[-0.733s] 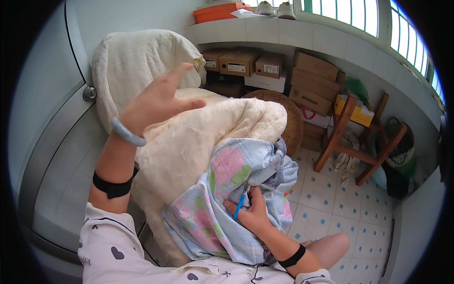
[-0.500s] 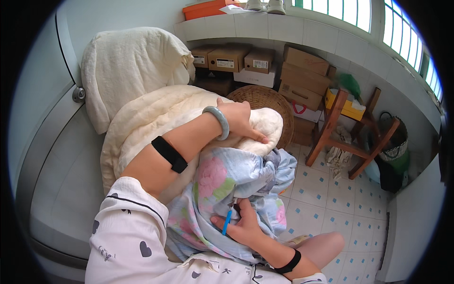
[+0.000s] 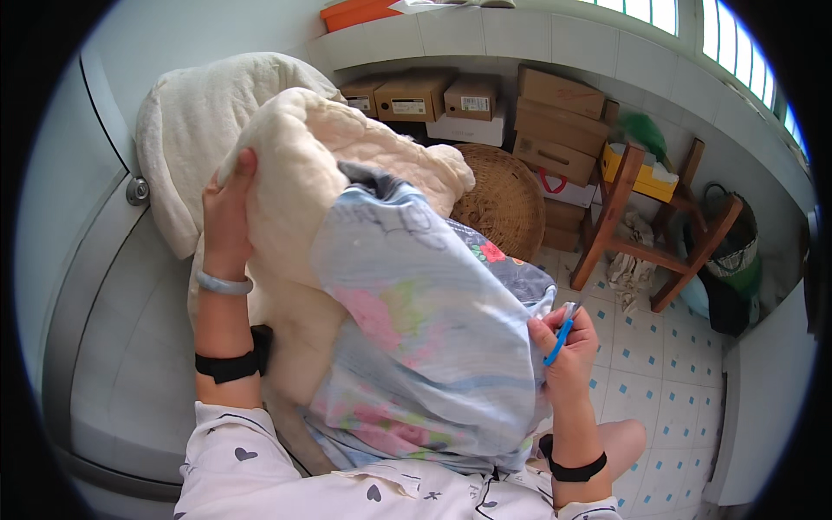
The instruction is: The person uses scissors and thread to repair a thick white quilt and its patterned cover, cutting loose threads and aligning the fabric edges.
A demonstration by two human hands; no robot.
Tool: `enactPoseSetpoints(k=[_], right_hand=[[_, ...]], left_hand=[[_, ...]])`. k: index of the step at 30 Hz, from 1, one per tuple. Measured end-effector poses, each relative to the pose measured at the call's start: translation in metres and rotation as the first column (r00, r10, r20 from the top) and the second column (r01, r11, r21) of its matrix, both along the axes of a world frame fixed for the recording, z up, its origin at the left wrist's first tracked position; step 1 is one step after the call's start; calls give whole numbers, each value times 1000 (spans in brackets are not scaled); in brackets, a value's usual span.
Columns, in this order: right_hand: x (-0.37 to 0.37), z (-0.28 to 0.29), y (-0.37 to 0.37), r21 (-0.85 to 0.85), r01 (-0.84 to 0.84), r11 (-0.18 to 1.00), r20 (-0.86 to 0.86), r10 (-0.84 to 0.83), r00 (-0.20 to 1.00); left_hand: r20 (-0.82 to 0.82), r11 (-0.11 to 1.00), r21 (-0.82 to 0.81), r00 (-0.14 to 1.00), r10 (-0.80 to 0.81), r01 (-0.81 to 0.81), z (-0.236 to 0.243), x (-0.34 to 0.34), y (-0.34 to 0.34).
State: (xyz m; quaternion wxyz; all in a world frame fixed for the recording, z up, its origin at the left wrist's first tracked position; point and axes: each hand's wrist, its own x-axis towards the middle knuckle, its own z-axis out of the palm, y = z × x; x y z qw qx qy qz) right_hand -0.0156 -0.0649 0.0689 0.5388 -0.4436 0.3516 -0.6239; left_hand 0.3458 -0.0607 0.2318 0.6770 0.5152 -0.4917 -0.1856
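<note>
My left hand (image 3: 230, 208) is closed on the raised edge of a thick cream quilt (image 3: 290, 182), thumb on top. Over at the right, my right hand (image 3: 570, 351) grips small blue-handled scissors (image 3: 560, 340), their metal end pointing up and away. Its thumb and fingers also pinch the edge of a light blue floral cloth (image 3: 416, 286). That cloth stretches between the hands and drapes over my lap, its upper left part lying against the quilt. A dark patch with red flowers (image 3: 494, 253) shows along its far edge.
A cream quilted bundle (image 3: 186, 147) is heaped at the far left beside a grey door (image 3: 104, 347). Behind are a round wicker basket (image 3: 503, 195) and stacked cardboard boxes (image 3: 559, 130). An upturned wooden stool (image 3: 611, 208) stands right on the tiled floor (image 3: 667, 364).
My left hand has swung left and lifted the quilt's edge. My right hand has moved right and up with the scissors, spreading the bunched floral cloth out between them.
</note>
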Motion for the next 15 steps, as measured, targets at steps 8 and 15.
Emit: enactPoseSetpoints(k=[8,15], right_hand=[[-31,-71,-36,-183,294,938,-410,-345,845],[-2,-10,-35,-284,79,956,-654,-253,713]], left_hand=[[717,765,-265,410,563,-587,-130,87,70],[-333,904,-317,859,-388,286,-143,61,60]])
